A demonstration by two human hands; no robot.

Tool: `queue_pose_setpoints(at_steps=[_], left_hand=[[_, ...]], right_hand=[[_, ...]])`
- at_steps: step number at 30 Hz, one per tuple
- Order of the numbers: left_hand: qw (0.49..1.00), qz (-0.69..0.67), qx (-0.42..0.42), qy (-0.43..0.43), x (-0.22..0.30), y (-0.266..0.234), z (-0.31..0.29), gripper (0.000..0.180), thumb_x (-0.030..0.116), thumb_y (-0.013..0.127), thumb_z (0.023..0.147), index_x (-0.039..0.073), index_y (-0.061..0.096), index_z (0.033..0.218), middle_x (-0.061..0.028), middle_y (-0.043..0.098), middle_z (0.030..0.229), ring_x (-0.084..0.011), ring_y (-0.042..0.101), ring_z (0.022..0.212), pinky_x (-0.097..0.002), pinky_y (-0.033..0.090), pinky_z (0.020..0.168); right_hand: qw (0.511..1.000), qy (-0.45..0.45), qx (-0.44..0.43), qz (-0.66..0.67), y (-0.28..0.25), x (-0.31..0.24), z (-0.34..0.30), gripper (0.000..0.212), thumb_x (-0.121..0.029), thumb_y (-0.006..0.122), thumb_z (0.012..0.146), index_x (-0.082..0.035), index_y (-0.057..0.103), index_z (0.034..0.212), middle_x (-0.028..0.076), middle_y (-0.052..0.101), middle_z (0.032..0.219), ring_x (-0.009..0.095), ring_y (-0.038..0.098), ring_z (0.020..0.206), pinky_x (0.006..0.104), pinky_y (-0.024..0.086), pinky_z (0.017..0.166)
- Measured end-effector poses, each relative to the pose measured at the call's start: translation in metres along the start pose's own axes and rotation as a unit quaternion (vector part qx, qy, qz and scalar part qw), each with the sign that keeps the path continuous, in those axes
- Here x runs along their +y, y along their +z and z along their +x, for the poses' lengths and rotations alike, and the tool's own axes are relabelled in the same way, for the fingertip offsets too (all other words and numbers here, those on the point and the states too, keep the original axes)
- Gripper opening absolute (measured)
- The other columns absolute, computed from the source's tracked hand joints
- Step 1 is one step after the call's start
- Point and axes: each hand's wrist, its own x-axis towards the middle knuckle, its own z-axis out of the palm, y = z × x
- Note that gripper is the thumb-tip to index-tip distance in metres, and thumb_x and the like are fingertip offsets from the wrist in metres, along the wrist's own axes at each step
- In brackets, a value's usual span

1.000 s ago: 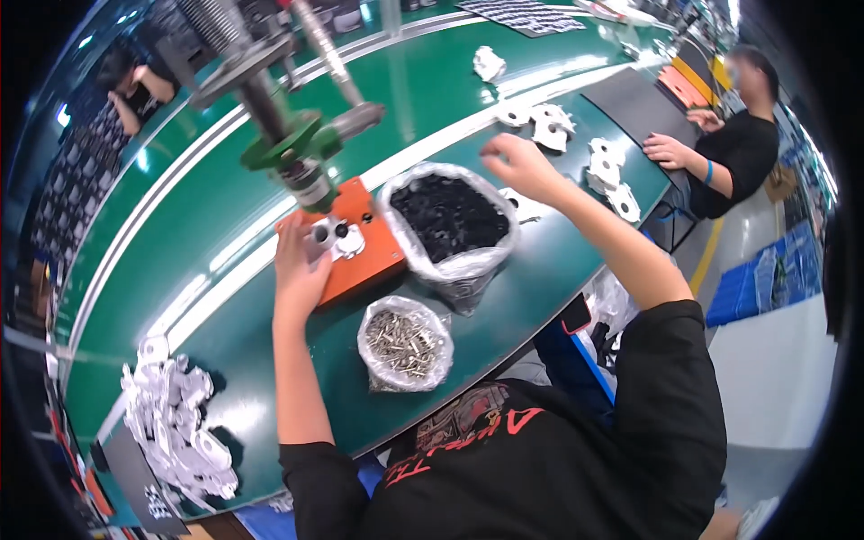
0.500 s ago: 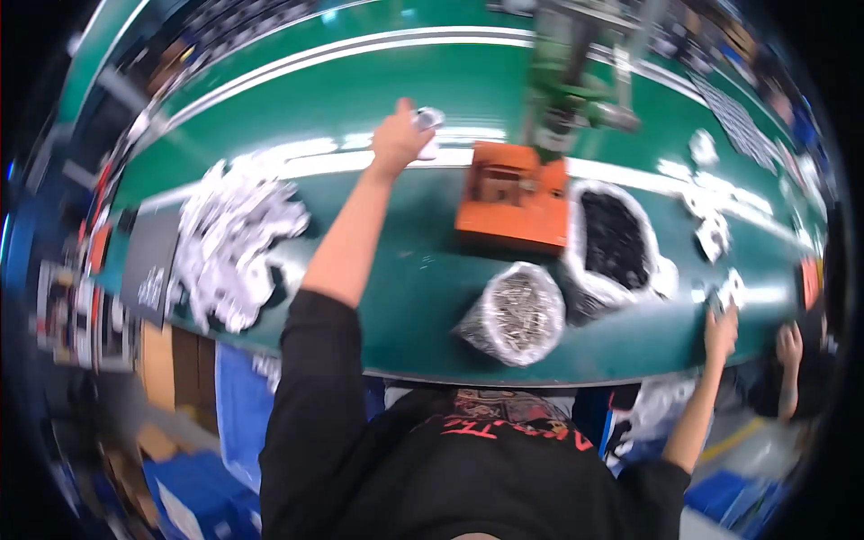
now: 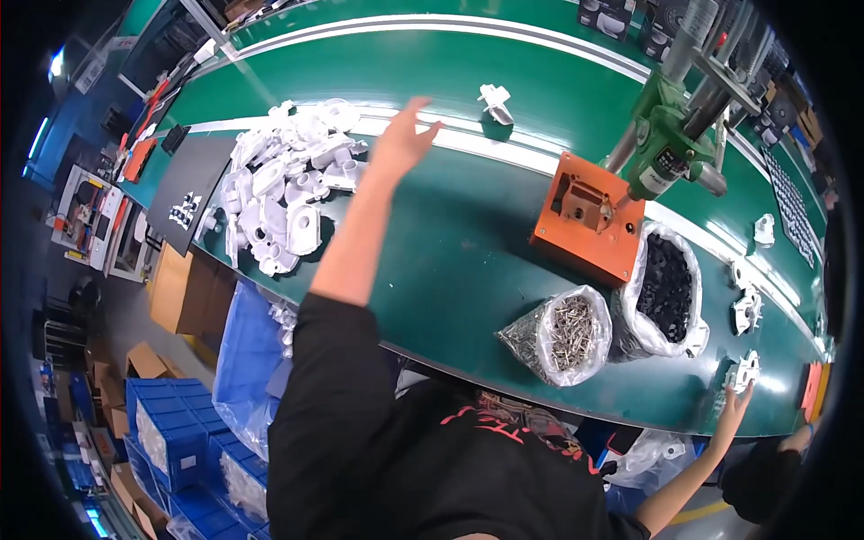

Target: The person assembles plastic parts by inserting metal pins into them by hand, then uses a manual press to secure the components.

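My left hand (image 3: 405, 146) reaches out over the near rail of the green belt, fingers spread and holding nothing. To its right, a white moulded plastic part (image 3: 495, 104) lies on the belt, apart from the fingers. Left of my forearm is a heap of similar white plastic parts (image 3: 270, 184). At the far right, my right hand (image 3: 734, 408) has its fingertips at the near end of another white plastic part (image 3: 743, 369); the grip is small in view. Between the arms stands an orange fixture block (image 3: 576, 236) beneath a green press (image 3: 664, 148).
A plastic bag of metal screws (image 3: 571, 333) and a bag of small black pieces (image 3: 668, 288) stand near the fixture. A dark mat (image 3: 184, 184) lies left. Blue crates (image 3: 171, 432) stand on the floor. Another person's sleeve (image 3: 760, 477) is at the right.
My left hand has let go of a white plastic part, which now lies on the belt. The view has turned left, shifting the scene rightward. My right hand stays by the white parts.
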Motion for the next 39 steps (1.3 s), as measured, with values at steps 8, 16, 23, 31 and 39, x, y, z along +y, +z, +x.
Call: queue_pose_setpoints(at_steps=[8, 16, 23, 31, 39], left_hand=[[0.823, 0.471, -0.193, -0.251, -0.047, -0.131, -0.093, 0.075, 0.056, 0.072, 0.063, 0.005, 0.053, 0.114, -0.0193, 0.064, 0.102, -0.0340, 0.059, 0.102, -0.0421, 0.046, 0.083], [0.986, 0.093, -0.001, -0.136, -0.040, -0.124, -0.077, 0.075, 0.032, 0.073, 0.073, 0.005, 0.036, 0.131, -0.0194, 0.060, 0.098, -0.0270, 0.059, 0.089, -0.0361, 0.049, 0.078], [0.761, -0.621, -0.094, -0.162, 0.078, -0.074, -0.067, 0.055, 0.037, 0.063, 0.086, 0.008, 0.040, 0.127, -0.0073, 0.056, 0.083, -0.0128, 0.053, 0.058, -0.0255, 0.044, 0.050], [0.752, -0.618, -0.017, -0.229, 0.111, -0.040, -0.091, 0.049, 0.034, 0.057, 0.092, 0.006, 0.040, 0.128, -0.0097, 0.060, 0.100, -0.0178, 0.064, 0.082, -0.0365, 0.056, 0.071], [0.699, -0.684, -0.022, -0.208, 0.115, -0.037, -0.106, 0.040, 0.007, 0.057, 0.089, 0.002, 0.039, 0.125, -0.0118, 0.058, 0.114, -0.0223, 0.064, 0.097, -0.0368, 0.056, 0.079]], right_hand=[[0.979, -0.183, -0.055, 0.077, 0.124, -0.171, -0.053, 0.072, -0.023, 0.057, 0.085, -0.012, 0.022, 0.147, 0.017, 0.044, 0.131, 0.023, 0.042, 0.117, 0.0341, 0.025, 0.103], [0.887, -0.208, -0.278, 0.304, 0.257, -0.248, -0.057, 0.084, -0.021, 0.069, 0.075, -0.004, 0.023, 0.143, 0.020, 0.045, 0.133, 0.028, 0.048, 0.122, 0.0366, 0.041, 0.101], [0.817, -0.255, -0.414, 0.310, 0.371, -0.336, -0.099, 0.057, -0.029, 0.068, 0.068, -0.004, 0.054, 0.117, 0.006, 0.058, 0.105, 0.016, 0.055, 0.098, 0.0282, 0.043, 0.088], [0.762, -0.196, -0.494, 0.369, 0.428, -0.339, -0.125, 0.036, -0.015, 0.069, 0.074, -0.006, 0.043, 0.097, 0.017, 0.055, 0.117, 0.023, 0.056, 0.107, 0.0325, 0.044, 0.095], [0.802, -0.192, -0.418, 0.382, 0.433, -0.348, -0.137, 0.028, -0.014, 0.064, 0.083, -0.003, 0.043, 0.099, 0.012, 0.053, 0.106, 0.017, 0.055, 0.094, 0.0317, 0.045, 0.087]])
